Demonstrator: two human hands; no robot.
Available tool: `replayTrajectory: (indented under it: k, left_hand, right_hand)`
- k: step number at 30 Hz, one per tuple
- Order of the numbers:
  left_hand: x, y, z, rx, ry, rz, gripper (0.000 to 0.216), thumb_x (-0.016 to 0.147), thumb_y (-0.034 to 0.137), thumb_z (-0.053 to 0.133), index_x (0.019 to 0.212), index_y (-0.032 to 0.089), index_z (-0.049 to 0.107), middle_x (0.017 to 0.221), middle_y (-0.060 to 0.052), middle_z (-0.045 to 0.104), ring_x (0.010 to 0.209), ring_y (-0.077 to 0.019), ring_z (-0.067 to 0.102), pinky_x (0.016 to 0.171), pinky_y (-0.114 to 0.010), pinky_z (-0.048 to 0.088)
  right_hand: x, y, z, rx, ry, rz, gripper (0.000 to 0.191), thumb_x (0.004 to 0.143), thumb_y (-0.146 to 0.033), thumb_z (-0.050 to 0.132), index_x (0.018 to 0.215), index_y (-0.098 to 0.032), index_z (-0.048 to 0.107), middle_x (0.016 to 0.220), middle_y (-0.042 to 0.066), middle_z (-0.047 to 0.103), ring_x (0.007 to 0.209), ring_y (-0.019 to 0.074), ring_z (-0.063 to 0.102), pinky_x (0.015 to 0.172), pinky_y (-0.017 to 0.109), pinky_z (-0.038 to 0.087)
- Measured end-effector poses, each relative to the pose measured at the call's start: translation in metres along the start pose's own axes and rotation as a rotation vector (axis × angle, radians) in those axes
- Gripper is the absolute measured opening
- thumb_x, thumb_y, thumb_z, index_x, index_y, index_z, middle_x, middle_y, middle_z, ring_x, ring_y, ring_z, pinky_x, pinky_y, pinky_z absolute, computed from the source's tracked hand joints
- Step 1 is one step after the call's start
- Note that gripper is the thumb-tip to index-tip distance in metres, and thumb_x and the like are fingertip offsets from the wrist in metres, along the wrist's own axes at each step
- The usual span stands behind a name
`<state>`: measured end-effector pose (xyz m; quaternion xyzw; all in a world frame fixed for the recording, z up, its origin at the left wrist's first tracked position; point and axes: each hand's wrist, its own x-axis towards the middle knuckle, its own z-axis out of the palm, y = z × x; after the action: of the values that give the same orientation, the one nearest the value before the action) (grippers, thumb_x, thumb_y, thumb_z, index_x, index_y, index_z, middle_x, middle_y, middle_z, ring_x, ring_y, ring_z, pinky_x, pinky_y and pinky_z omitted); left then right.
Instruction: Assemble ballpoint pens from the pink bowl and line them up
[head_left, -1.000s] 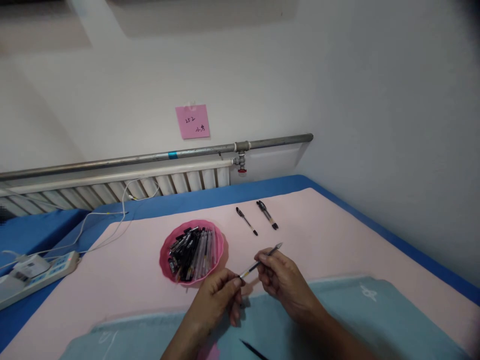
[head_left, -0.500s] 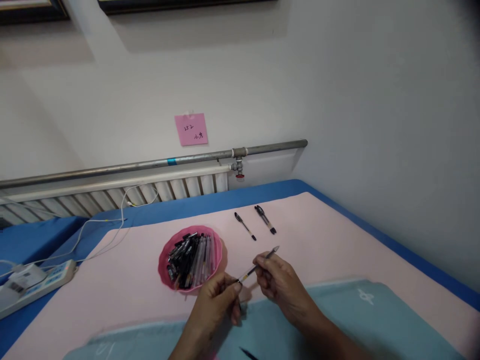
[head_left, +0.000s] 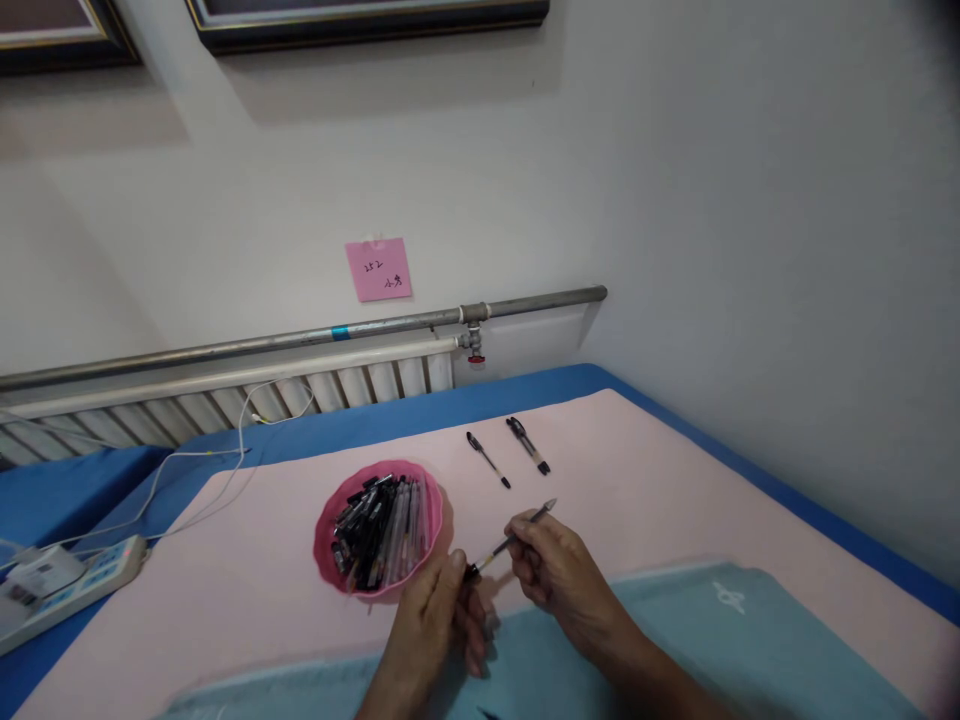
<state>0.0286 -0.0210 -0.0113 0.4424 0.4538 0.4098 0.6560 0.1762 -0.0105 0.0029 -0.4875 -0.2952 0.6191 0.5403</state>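
Observation:
Between my hands is a slim clear-barrelled pen point(head_left: 495, 552) with dark ink inside, slanting with its pointed tip to the upper right. My right hand point(head_left: 559, 565) pinches the barrel near the tip. At the lower end, the thumb and fingers of my left hand point(head_left: 435, 610) hold a black end piece point(head_left: 471, 573); whether it is fully seated on the barrel I cannot tell. Just left of my hands, a pink scalloped bowl point(head_left: 324, 560) holds several black caps and clear pen barrels point(head_left: 401, 530).
Beyond my hands lie a single capped pen point(head_left: 489, 462) and a pair of capped pens side by side point(head_left: 529, 446). A teal cloth point(head_left: 675, 610) covers the near edge of the pink table cover point(head_left: 247, 560). At left are a power strip point(head_left: 112, 572) and white cables.
My left thumb has shifted up and its other fingers have loosened, so the black end piece shows more. The right hand keeps its pinch. The view has tilted slightly upward.

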Motion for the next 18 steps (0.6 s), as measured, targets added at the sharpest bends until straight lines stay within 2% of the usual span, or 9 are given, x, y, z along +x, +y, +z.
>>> replayTrajectory:
  k: [4, 6, 11, 16, 18]
  left_hand:
    - [-0.002, 0.003, 0.000, 0.064, -0.032, 0.040, 0.041, 0.064, 0.054, 0.066, 0.071, 0.016, 0.051, 0.039, 0.004, 0.052, 0.030, -0.0071, 0.042, 0.034, -0.018, 0.033]
    - [-0.002, 0.002, 0.001, 0.051, -0.058, 0.002, 0.042, 0.067, 0.057, 0.061, 0.067, 0.016, 0.050, 0.038, 0.004, 0.050, 0.028, -0.0070, 0.040, 0.031, -0.018, 0.031]
    - [-0.002, -0.001, 0.001, -0.127, -0.094, -0.134, 0.046, 0.071, 0.060, 0.053, 0.065, 0.015, 0.053, 0.043, 0.003, 0.052, 0.024, -0.0067, 0.039, 0.025, -0.018, 0.023]
    - [-0.005, 0.005, -0.001, -0.283, -0.092, -0.454, 0.047, 0.063, 0.062, 0.059, 0.055, 0.019, 0.041, 0.037, 0.009, 0.037, 0.021, -0.0022, 0.023, 0.024, -0.017, 0.010]
    - [-0.004, 0.008, 0.001, -0.239, -0.062, -0.431, 0.049, 0.061, 0.065, 0.058, 0.055, 0.019, 0.040, 0.037, 0.009, 0.037, 0.021, -0.0022, 0.023, 0.025, -0.017, 0.011]
  right_hand:
    - [0.001, 0.000, -0.001, -0.004, -0.004, -0.006, 0.017, 0.072, -0.033, 0.060, 0.065, -0.018, 0.055, 0.051, -0.005, 0.053, 0.040, 0.0046, 0.039, 0.037, 0.017, 0.022]
    - [0.000, 0.001, -0.001, 0.001, -0.013, -0.013, 0.017, 0.072, -0.033, 0.059, 0.066, -0.018, 0.056, 0.049, -0.006, 0.052, 0.038, 0.0047, 0.038, 0.037, 0.017, 0.022]
    - [-0.002, 0.001, -0.001, 0.034, -0.012, -0.070, 0.016, 0.071, -0.033, 0.059, 0.065, -0.019, 0.056, 0.046, -0.006, 0.050, 0.037, 0.0053, 0.039, 0.037, 0.018, 0.022]
    - [0.001, -0.007, -0.007, 0.110, 0.003, -0.201, 0.014, 0.066, -0.032, 0.059, 0.065, -0.020, 0.054, 0.044, -0.008, 0.046, 0.035, 0.0052, 0.034, 0.035, 0.018, 0.019]
    - [0.003, -0.011, -0.011, 0.138, 0.022, -0.236, 0.013, 0.065, -0.031, 0.060, 0.065, -0.019, 0.054, 0.044, -0.007, 0.047, 0.034, 0.0052, 0.034, 0.034, 0.018, 0.018]
